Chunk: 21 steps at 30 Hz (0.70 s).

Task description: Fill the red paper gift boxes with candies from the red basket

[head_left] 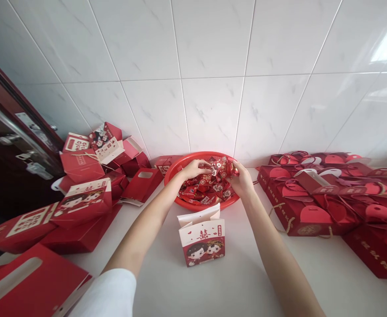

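Observation:
A red plastic basket (169,178) full of red-wrapped candies (193,193) stands by the wall. Both of my hands are inside it. My left hand (195,169) comes in over the left rim, with fingers bent and closed at a patterned candy wrapper (213,169). On the right side, my right hand (243,180) has its fingers and thumb closed round a shiny red wrapped candy (232,167). In front of the basket, between my forearms, an upright red and white gift box (202,244) has its top flaps open. Its inside is mostly hidden.
Folded red boxes (84,196) are heaped on the left, beside a dark door with a metal handle (11,127). Rows of red gift boxes (307,211) with rope handles fill the right side. A white tiled wall (210,114) rises behind the white tabletop (233,286).

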Motion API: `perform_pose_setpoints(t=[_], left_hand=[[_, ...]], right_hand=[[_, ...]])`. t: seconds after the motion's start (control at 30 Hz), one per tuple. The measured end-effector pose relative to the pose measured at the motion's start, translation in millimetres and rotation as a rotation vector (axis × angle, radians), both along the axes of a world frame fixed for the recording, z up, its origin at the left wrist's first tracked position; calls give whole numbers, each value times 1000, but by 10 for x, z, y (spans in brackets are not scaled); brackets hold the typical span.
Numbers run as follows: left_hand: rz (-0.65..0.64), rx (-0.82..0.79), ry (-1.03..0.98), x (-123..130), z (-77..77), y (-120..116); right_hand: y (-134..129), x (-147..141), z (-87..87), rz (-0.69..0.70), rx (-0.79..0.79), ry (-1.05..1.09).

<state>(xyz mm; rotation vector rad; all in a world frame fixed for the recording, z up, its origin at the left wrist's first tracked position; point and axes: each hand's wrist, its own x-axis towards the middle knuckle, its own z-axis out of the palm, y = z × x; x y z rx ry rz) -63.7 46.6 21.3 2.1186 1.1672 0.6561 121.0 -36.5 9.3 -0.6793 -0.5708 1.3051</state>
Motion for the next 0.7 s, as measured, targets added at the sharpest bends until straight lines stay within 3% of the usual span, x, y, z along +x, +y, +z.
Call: perform_pose_setpoints(t=[0.17,0.3,0.57,0.7], left_hand=[[141,115,100,-20,-74,56],[177,177,202,-46,-90,73],[-50,245,416,137,-44,-92],[-81,223,548,203,-93,-135]], right_hand=[[-7,1,18,-42,-29,52],[8,14,-8,-49,-2,29],[16,22,-29,-47,19,29],[28,20,-39,-47,16,20]])
